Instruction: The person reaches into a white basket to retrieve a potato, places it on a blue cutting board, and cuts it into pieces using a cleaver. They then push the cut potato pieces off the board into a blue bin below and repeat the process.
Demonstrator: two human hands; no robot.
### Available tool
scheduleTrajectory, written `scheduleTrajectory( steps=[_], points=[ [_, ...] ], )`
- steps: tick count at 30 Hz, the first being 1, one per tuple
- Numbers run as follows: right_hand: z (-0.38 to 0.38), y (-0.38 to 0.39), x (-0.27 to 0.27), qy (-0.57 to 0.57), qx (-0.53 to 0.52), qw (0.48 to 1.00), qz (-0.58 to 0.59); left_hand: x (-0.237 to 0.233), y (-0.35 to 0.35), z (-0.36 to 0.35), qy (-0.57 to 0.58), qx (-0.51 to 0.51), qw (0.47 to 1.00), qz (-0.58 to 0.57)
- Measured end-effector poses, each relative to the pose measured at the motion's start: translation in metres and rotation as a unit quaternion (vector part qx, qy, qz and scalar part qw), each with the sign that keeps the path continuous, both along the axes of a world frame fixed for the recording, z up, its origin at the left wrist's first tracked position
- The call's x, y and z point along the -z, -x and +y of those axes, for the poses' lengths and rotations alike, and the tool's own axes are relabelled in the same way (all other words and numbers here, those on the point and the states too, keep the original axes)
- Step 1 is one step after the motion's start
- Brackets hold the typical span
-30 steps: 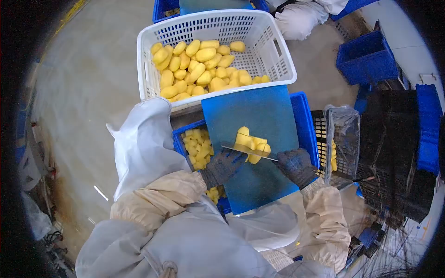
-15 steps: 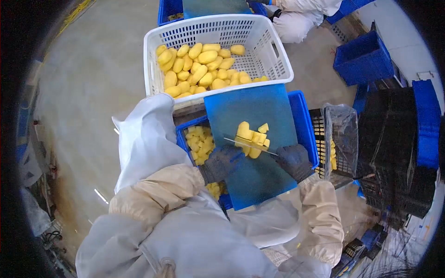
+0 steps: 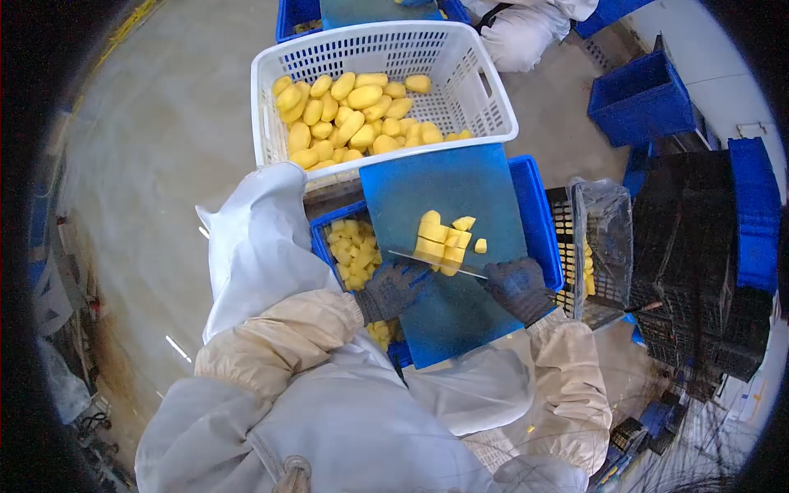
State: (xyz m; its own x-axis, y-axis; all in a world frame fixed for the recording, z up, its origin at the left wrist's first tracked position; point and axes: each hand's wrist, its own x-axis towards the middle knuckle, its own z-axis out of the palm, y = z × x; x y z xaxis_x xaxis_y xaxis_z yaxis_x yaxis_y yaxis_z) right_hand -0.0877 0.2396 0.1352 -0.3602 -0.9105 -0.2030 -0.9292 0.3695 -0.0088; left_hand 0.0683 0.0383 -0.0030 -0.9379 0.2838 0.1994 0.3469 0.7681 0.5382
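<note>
My right hand (image 3: 519,287), in a dark grey glove, is closed around the handle of a knife (image 3: 436,264). The thin blade points left across the near side of several cut pieces of peeled potato (image 3: 444,239). These lie on a blue cutting board (image 3: 468,320). My left hand (image 3: 396,289), gloved too, rests at the board's left edge near the blade tip, fingers stretched towards the pieces and holding nothing that I can see. Under the board is a blue crate (image 3: 538,222), with potato chunks (image 3: 353,253) showing on its left side.
Beyond the board stands a white perforated basket (image 3: 493,135) of whole peeled potatoes (image 3: 349,123). To the right are a black crate with a plastic liner (image 3: 604,238), stacked black crates (image 3: 686,246) and a blue bin (image 3: 645,99). Another person's white-clad leg (image 3: 518,39) shows at the top.
The knife has moved slightly towards me and left, off the middle of the potato pieces. One small piece now lies apart on the right. The left hand has barely moved.
</note>
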Motion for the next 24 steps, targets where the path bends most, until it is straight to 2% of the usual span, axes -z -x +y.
scheduleTrajectory(
  steps=[3,5,8,11,15,19,23,24],
  points=[
    [0.001,0.002,0.002,-0.026,0.003,1.000,-0.014,-0.012,0.003,0.000,0.027,-0.005,1.000,0.002],
    [0.002,0.002,0.003,-0.050,0.013,0.998,-0.028,-0.020,0.006,-0.001,0.078,-0.028,0.995,0.055],
    [-0.002,0.004,0.000,-0.034,0.007,0.999,-0.028,-0.030,0.008,-0.005,0.076,-0.026,0.995,0.062],
    [-0.005,0.010,0.008,-0.088,-0.006,0.995,-0.040,-0.016,0.005,-0.003,0.059,-0.023,0.997,0.038],
    [-0.001,0.010,0.044,0.012,0.021,0.998,-0.058,-0.010,0.003,-0.005,0.097,0.000,0.994,0.051],
    [-0.003,0.004,0.036,0.082,0.028,0.994,-0.069,-0.014,0.004,-0.005,0.097,0.016,0.994,0.053],
    [0.009,0.001,0.043,0.081,0.007,0.997,0.009,-0.027,0.003,-0.014,0.098,-0.006,0.993,0.066],
    [0.004,-0.009,0.021,0.135,0.029,0.990,-0.026,-0.029,0.000,-0.017,0.100,-0.009,0.993,0.065]
  ],
)
